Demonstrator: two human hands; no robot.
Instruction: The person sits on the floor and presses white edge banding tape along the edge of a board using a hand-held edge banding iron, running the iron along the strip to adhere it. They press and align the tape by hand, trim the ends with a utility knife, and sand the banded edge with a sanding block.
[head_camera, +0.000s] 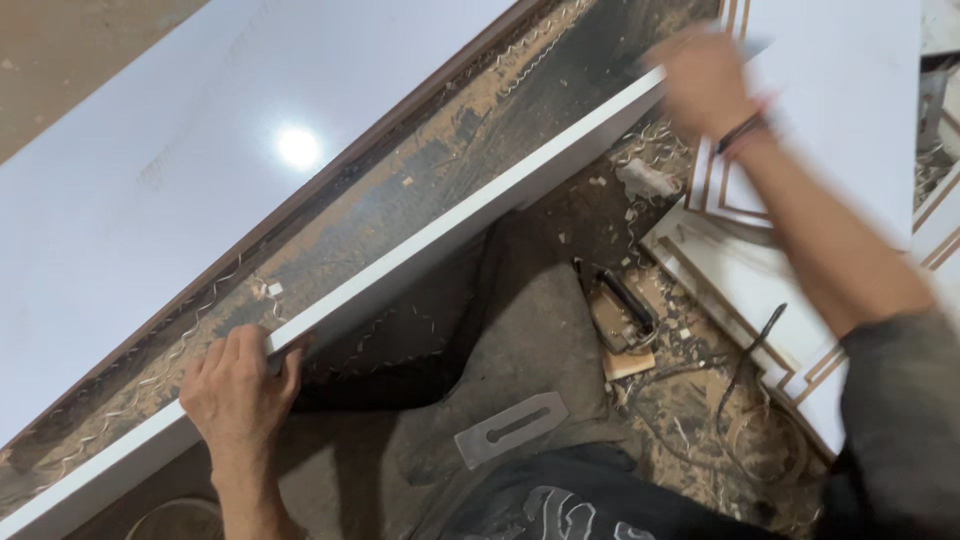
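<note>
Left hand: the left hand (238, 392) clamps the near-left stretch of a long white laminated board (420, 252), fingers curled over its top edge, thumb on the near face.
Right hand: the right hand (705, 82) is blurred at the board's far-right end; it seems closed around something thin, but I cannot tell what, or how firmly.
Board: stands on edge, running from near left to far right, beside a broad glossy white panel (170, 170) on the far left.
Surroundings: wood shavings (560, 30) lie along the dark strip between board and panel; a flat metal plane blade (511, 429) rests on the person's lap; a hand plane (622, 315) and a black cord (757, 340) lie on the littered floor to the right, near white panels with brown inlay lines (740, 270).
Risk, board: held at one point only, it could tip or slide on the shavings.
Risk, fingers: fingers over the edge could be nicked by a fast stroke.
Risk, blade: loose on the lap, it could slip off or cut.
Risk, cord: it could snag an arm.
</note>
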